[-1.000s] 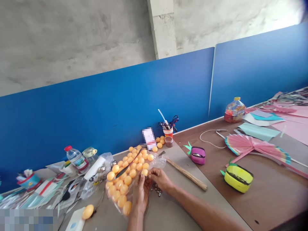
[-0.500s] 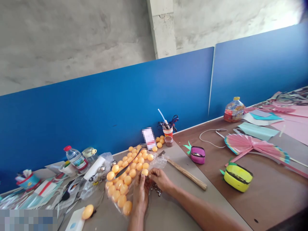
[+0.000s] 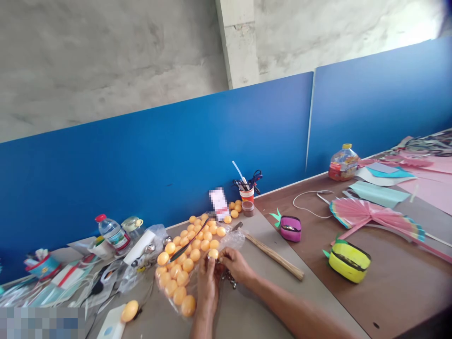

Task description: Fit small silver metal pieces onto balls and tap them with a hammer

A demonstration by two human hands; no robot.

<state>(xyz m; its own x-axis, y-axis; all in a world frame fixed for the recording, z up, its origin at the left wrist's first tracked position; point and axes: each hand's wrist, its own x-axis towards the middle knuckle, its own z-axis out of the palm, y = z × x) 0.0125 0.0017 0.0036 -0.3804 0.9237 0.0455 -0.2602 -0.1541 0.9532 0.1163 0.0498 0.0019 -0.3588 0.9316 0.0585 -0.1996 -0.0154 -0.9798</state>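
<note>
An orange ping-pong ball (image 3: pixel 213 254) is held upright in the fingers of my left hand (image 3: pixel 207 282), thumb on its near side. Close against it, my right hand (image 3: pixel 237 266) has thumb and forefinger pinched together; whatever they grip is too small to tell. Below the right fingers are small shiny metal pieces (image 3: pixel 231 281), partly covered by the hand. Just left of my hands, a clear plastic bag holds many more orange balls (image 3: pixel 180 278), with a dark thin tool (image 3: pixel 180 252) lying across them.
A bundle of thin sticks (image 3: pixel 275 256) lies to the right. Beyond it sit a purple pouch (image 3: pixel 290 229), a yellow pouch (image 3: pixel 349 262) and a pink paper fan (image 3: pixel 374 214). A water bottle (image 3: pixel 113 233) and clutter fill the left. A blue partition (image 3: pixel 158 165) stands behind.
Both hands stay at nearly the same place with the ball between them. The whole view has shifted very slightly.
</note>
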